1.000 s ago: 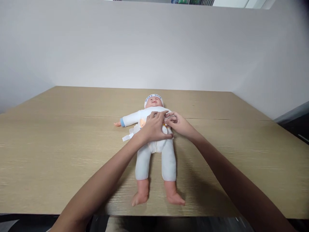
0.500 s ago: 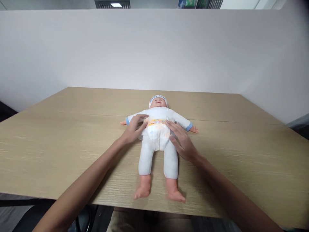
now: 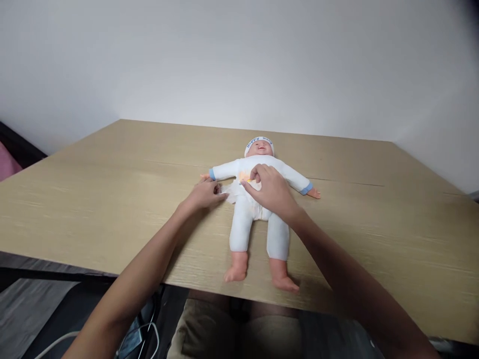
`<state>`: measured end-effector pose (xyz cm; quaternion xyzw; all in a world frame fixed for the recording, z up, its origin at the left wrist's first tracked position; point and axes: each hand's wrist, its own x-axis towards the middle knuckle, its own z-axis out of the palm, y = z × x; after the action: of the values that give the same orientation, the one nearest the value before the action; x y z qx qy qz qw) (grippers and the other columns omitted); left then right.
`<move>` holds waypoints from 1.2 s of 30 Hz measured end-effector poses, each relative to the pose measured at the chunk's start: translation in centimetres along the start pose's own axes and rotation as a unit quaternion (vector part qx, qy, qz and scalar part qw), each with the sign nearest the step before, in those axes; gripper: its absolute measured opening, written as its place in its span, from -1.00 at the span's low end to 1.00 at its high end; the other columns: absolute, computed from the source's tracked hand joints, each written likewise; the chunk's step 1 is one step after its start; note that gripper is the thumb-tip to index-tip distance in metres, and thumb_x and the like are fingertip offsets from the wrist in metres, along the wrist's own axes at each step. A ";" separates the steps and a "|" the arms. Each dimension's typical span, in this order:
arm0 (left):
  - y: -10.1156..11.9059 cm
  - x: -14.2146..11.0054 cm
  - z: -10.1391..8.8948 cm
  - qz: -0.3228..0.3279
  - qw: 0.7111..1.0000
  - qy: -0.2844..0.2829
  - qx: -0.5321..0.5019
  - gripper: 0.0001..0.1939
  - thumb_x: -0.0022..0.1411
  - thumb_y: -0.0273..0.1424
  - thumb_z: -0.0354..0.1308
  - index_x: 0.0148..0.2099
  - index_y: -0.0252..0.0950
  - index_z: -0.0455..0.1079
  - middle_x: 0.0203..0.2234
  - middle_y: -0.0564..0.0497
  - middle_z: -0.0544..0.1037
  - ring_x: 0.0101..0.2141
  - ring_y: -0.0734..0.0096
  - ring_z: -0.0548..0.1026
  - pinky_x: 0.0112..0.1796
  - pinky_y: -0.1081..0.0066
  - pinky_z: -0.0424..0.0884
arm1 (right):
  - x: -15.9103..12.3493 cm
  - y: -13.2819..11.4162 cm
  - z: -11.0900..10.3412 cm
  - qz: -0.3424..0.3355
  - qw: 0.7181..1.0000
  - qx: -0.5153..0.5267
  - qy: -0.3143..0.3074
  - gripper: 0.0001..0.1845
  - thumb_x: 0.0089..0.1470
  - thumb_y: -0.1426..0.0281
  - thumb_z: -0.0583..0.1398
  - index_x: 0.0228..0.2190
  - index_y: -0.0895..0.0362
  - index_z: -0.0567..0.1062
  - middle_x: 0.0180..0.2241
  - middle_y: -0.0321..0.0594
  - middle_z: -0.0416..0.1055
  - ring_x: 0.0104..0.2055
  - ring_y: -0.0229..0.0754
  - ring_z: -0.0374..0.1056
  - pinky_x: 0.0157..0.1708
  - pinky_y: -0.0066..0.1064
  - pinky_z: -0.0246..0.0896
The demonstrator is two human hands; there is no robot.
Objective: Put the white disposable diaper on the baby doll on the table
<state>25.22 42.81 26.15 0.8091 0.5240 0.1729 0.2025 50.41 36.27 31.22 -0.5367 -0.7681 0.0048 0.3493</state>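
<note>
A baby doll (image 3: 277,244) in white with blue cuffs lies on its back on the wooden table (image 3: 112,199), its feet toward me. Around its hips is a white diaper (image 3: 261,213) with an orange and yellow patch at the front waist. My left hand (image 3: 205,193) is closed on the diaper's side flap, pulling it out beside the doll's left-of-view hip. Over the front of the diaper, my right hand (image 3: 273,188) has its thumb and curled fingers at the waistband. The right hand hides much of the diaper's front.
A pale wall (image 3: 239,65) rises behind the table and along its right side. Below the near table edge are my lap (image 3: 239,329), a dark chair (image 3: 71,309) and a white cable (image 3: 155,334). Something pink (image 3: 7,162) shows at the far left.
My left hand has moved from the diaper's waist out to its side flap, which is now spread. My right hand has shifted over the diaper's front. The view has tilted down.
</note>
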 end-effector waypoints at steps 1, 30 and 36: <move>-0.1 0.2 -0.3 -0.004 1.000 -0.020 -0.016 -0.62 0.16 -0.03 0.31 -0.44 -0.19 0.36 -0.41 -0.07 0.54 -0.28 0.10 0.48 -0.23 0.22 0.36 | 0.4 -0.1 0.2 0.019 1.000 -0.010 -0.018 -0.77 0.27 0.23 0.32 -0.30 0.04 0.38 -0.29 -0.19 0.50 -0.19 0.01 0.39 -0.20 -0.23 0.17; 6.7 4.3 -0.1 0.106 0.916 -0.054 -0.384 -0.59 0.50 0.01 0.12 -0.15 -0.24 0.44 -0.28 -0.01 0.49 -0.28 0.33 0.44 -0.19 0.32 0.40 | 1.7 0.8 -0.2 0.088 0.992 0.002 -0.092 -0.64 0.40 0.24 0.16 -0.45 0.04 0.23 -0.36 -0.24 0.45 -0.34 -0.14 0.27 -0.35 -0.29 -0.09; 4.7 4.8 1.2 0.104 0.933 0.000 -0.345 -0.64 0.45 -0.06 0.25 0.02 -0.24 0.39 -0.18 -0.03 0.51 -0.24 0.35 0.44 -0.17 0.33 0.39 | 1.9 0.7 -0.4 0.111 0.988 -0.003 -0.104 -0.66 0.36 0.29 0.14 -0.46 0.03 0.20 -0.40 -0.26 0.43 -0.39 -0.15 0.24 -0.36 -0.30 -0.08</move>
<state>31.38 45.29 27.83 0.7391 0.3452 0.3633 0.4501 50.88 37.95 32.25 -0.6160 -0.7362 0.0972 0.2630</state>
